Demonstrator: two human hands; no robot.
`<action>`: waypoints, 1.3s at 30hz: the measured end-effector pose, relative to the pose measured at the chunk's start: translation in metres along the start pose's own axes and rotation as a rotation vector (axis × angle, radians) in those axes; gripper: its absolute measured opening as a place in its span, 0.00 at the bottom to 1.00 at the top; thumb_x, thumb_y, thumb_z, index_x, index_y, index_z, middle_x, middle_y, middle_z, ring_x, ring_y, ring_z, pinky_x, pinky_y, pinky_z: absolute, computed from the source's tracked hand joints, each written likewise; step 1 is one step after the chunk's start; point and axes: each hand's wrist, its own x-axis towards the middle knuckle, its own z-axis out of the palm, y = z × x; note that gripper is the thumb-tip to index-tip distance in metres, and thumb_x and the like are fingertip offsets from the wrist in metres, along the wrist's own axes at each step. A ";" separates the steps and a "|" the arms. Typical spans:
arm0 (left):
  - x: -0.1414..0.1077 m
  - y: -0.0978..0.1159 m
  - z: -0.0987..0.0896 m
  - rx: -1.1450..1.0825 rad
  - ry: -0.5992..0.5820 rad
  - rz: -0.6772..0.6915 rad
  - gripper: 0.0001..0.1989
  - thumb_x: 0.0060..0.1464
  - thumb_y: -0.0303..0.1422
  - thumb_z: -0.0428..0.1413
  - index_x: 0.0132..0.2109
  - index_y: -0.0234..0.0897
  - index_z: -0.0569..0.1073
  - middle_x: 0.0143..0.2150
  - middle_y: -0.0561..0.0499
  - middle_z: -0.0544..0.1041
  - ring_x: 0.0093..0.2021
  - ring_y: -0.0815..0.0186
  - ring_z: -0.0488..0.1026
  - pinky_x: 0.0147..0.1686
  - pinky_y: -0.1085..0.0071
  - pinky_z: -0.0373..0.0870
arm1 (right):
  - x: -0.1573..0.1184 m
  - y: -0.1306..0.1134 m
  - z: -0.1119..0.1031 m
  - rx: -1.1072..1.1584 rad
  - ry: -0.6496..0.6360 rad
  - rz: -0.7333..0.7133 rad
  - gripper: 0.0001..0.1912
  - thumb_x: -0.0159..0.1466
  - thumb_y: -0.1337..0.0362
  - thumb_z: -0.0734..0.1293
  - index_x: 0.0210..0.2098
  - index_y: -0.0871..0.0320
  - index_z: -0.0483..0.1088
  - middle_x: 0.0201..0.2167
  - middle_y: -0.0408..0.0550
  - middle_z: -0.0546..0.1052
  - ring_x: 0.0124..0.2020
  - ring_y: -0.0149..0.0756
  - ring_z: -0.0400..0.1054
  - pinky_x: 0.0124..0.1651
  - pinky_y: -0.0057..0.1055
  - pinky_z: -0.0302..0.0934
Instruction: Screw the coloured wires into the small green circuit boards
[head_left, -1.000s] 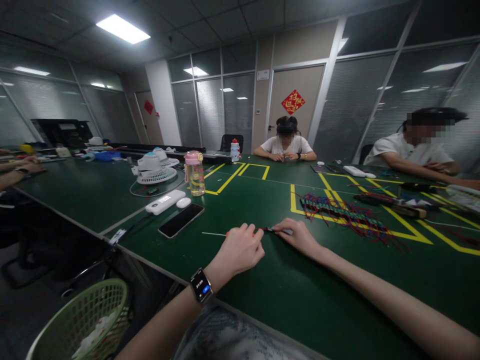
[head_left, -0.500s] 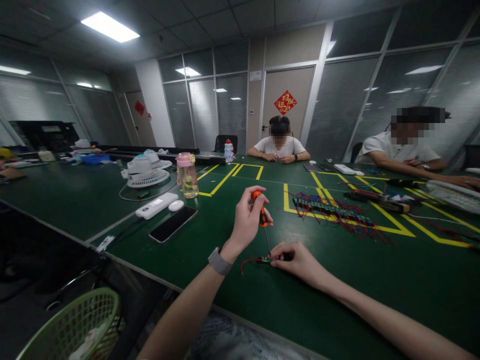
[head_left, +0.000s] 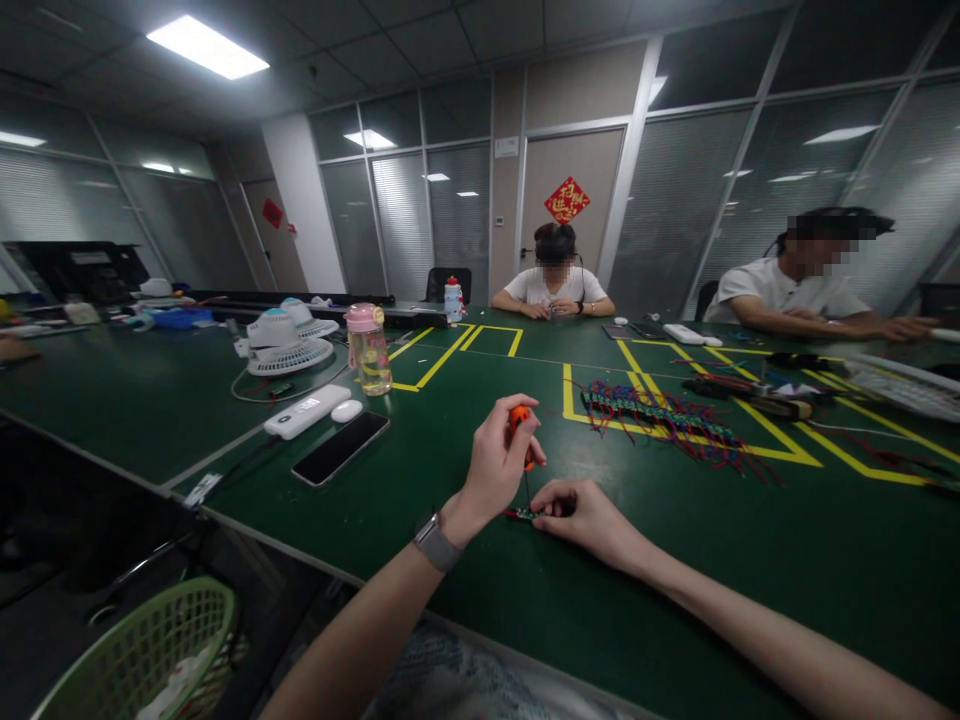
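My left hand, with a grey watch on its wrist, is closed round the orange and black handle of a screwdriver. The thin shaft points down to a small green circuit board on the green table. Thumb and fingers of my right hand pinch the board's right end. A red wire at the board's left end is mostly hidden behind my left hand. Whether the tip touches the board is too small to tell.
A row of boards with red and blue wires lies at the right, inside yellow tape. A phone, a white power strip and a pink-lidded bottle stand left. Two people sit across; a green basket is lower left.
My left hand and the screwdriver have moved down and the screwdriver looks more upright. My right hand has shifted slightly left. The person at the right has stretched an arm out.
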 end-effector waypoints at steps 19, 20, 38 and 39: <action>-0.004 0.004 0.002 0.067 -0.072 0.082 0.10 0.61 0.36 0.47 0.47 0.38 0.65 0.36 0.53 0.66 0.24 0.78 0.69 0.26 0.79 0.68 | 0.003 0.008 0.001 0.008 -0.010 -0.019 0.07 0.52 0.66 0.69 0.32 0.61 0.75 0.25 0.44 0.73 0.27 0.31 0.65 0.30 0.27 0.59; -0.004 0.005 0.002 0.069 -0.087 0.083 0.11 0.61 0.36 0.47 0.48 0.38 0.66 0.36 0.53 0.67 0.24 0.78 0.68 0.26 0.78 0.68 | 0.003 0.007 0.002 0.002 -0.006 -0.030 0.07 0.52 0.67 0.69 0.32 0.61 0.75 0.25 0.44 0.73 0.27 0.31 0.65 0.30 0.27 0.59; 0.019 0.000 -0.025 0.376 0.203 0.155 0.08 0.57 0.34 0.52 0.40 0.39 0.75 0.40 0.49 0.68 0.42 0.66 0.69 0.45 0.68 0.67 | 0.070 -0.002 0.029 -0.186 0.067 -0.351 0.07 0.54 0.74 0.66 0.30 0.61 0.75 0.27 0.44 0.71 0.28 0.30 0.63 0.31 0.26 0.58; 0.021 -0.002 -0.029 0.339 0.216 0.144 0.10 0.60 0.34 0.49 0.42 0.39 0.74 0.43 0.48 0.68 0.45 0.66 0.69 0.47 0.68 0.67 | 0.070 -0.002 0.029 -0.178 0.059 -0.348 0.07 0.54 0.74 0.66 0.32 0.61 0.75 0.28 0.45 0.72 0.29 0.31 0.64 0.32 0.26 0.59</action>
